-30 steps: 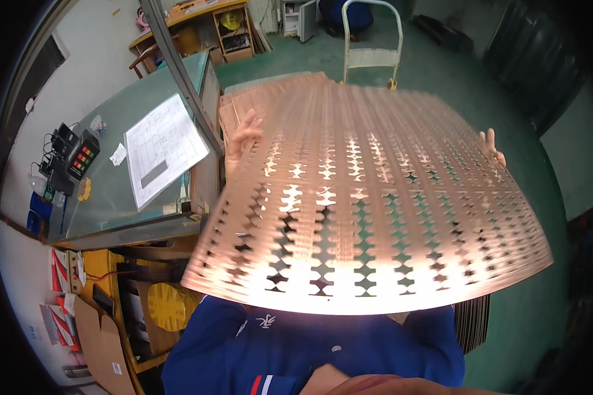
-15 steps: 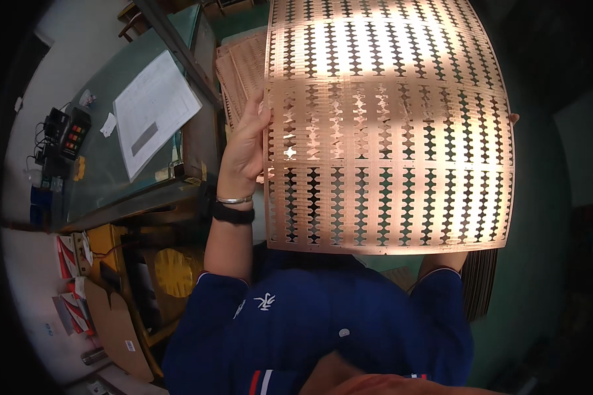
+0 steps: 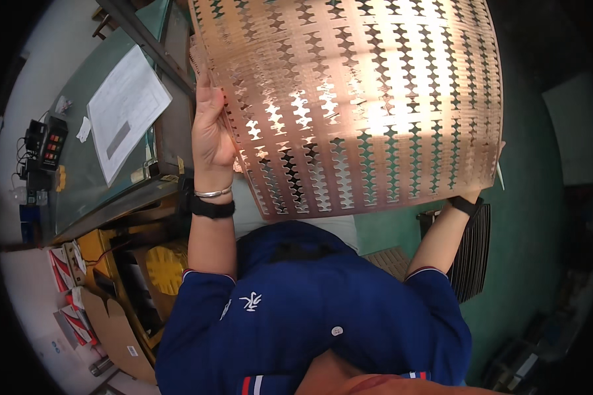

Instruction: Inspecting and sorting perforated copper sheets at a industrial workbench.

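Observation:
A large, thin copper-coloured sheet [image 3: 412, 122], pierced by long columns of wavy cut-outs, is held up in front of me with bright light glaring off it. Its lower edge slants upward to the right. My left hand [image 3: 212, 131] is closed on the left edge, the thumb side showing and other fingertips behind the sheet. At the lower right corner, my right hand [image 3: 471, 194] grips from behind; most of its fingers are hidden, apart from a bit at the right edge. Black bands circle both wrists, and a silver bangle is on the left one.
Left of me stands a green-topped table [image 3: 72, 171] bearing a paper sheet [image 3: 126, 112] and a dark device with coloured buttons [image 3: 53, 143]. Below are a yellow frame [image 3: 99, 247] and a cardboard piece [image 3: 115, 329]. A stack of dark sheets [image 3: 473, 253] stands right, above green flooring.
The copper sheet has turned, its left side swinging left and its lower edge rising at the right. My left hand has shifted left, and my right forearm and wrist have come into view.

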Motion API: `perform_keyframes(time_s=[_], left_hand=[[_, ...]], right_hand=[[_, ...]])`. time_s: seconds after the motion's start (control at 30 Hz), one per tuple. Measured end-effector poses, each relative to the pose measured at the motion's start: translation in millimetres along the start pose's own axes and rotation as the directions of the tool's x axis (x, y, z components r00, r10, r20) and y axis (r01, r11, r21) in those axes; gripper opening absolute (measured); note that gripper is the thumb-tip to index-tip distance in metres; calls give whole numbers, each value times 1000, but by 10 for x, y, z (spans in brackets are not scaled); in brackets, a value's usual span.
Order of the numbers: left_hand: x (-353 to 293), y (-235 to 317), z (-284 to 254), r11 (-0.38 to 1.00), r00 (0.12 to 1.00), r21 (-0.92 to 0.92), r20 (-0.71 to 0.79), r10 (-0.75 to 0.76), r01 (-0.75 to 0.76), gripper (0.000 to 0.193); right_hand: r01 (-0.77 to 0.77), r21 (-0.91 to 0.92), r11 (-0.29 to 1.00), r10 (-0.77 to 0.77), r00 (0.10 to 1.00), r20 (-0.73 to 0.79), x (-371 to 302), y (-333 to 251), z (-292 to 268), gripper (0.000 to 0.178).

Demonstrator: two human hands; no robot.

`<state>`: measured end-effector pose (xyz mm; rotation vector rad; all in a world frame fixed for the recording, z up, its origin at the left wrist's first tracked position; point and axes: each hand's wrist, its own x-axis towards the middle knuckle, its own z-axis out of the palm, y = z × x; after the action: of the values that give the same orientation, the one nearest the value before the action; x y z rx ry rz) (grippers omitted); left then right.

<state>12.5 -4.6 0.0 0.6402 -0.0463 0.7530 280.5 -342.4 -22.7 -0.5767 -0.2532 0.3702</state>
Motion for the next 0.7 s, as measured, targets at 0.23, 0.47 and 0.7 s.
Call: perform_keyframes(time_s=[0.23,0.47,0.7], left_hand=[[13,82,-139,997,997,-6,1,81,-81,44],[-1,63,-279,997,996,-4,-53,76,-76,45],[-45,86,-309,992,991,40,-55,122,-120,43]], right_hand=[[149,-497,855,-85,985,148,-229,-145,-274,29],[196,-493,848,-171,981,95,-342,-143,-73,20],[199,-502,842,-170,980,105,-346,-95,-32,21]])
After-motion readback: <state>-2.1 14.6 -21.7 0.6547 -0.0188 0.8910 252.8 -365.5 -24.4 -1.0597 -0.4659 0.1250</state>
